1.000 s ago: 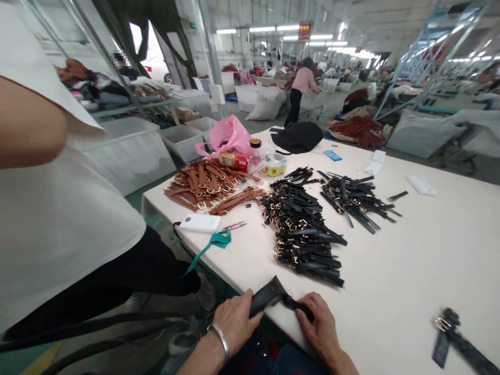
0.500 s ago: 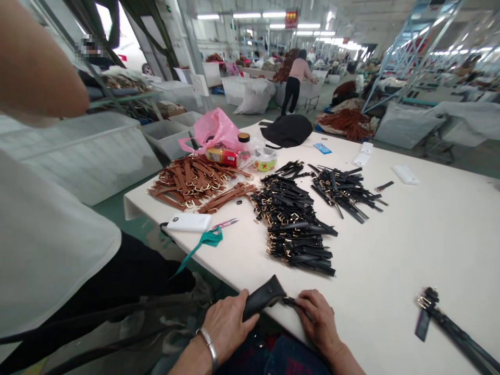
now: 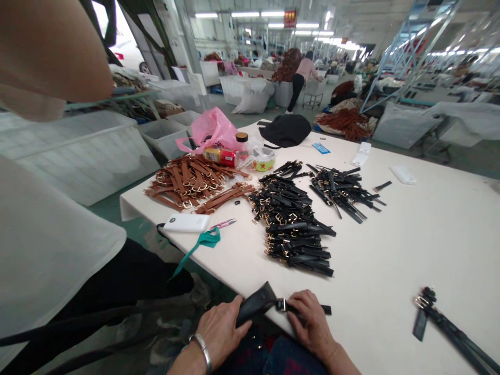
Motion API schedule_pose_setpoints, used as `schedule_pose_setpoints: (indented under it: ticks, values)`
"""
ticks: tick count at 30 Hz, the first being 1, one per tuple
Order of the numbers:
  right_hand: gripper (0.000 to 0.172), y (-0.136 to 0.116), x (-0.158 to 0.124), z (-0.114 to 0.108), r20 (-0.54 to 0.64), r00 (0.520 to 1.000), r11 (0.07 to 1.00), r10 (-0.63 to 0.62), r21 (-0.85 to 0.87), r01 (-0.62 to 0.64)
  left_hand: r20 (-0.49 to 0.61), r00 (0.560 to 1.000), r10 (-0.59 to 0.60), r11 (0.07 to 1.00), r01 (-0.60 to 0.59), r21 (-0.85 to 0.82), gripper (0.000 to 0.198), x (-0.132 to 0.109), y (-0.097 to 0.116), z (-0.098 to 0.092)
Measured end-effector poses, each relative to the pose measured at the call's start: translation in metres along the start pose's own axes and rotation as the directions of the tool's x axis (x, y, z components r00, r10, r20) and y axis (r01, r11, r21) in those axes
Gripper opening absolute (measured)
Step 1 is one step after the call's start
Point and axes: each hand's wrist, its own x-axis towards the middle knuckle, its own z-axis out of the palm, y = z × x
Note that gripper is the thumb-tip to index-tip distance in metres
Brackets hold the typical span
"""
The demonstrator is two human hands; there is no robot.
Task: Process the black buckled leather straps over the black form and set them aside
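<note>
At the near edge of the white table [image 3: 429,229], my left hand [image 3: 219,329] is closed around the wide end of a black leather piece [image 3: 255,303]. My right hand [image 3: 310,323] pinches the narrow black strap with a gold buckle [image 3: 282,305] that runs from it; the strap's tip [image 3: 326,310] sticks out past my fingers. Just beyond lies a pile of black buckled straps [image 3: 292,229], with a second black pile [image 3: 341,191] further back.
Brown straps [image 3: 191,182], a white power bank [image 3: 186,223], small snips [image 3: 223,224] and a pink bag [image 3: 213,130] lie at the left. A black belt [image 3: 441,323] lies at the right. A person in white [image 3: 47,234] stands close on my left.
The strap has slid through my right hand, so its buckle and tip now show. Both hands shifted slightly left and toward me. The person on the left leaned further into view.
</note>
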Motion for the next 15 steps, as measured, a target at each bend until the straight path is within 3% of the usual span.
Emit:
schedule_pose_setpoints:
  ticks: [5,15]
  values:
    - [0.025,-0.003,0.007,0.002,0.038,0.999,1.000,-0.002,-0.028,0.003,0.010,1.000,-0.008,1.000,0.008,-0.017,0.034,0.001,-0.001,0.004]
    - [0.039,-0.009,0.010,0.003,0.091,0.996,0.978,-0.006,-0.206,0.025,0.005,1.000,-0.028,0.999,0.028,-0.023,0.033,-0.005,-0.005,-0.006]
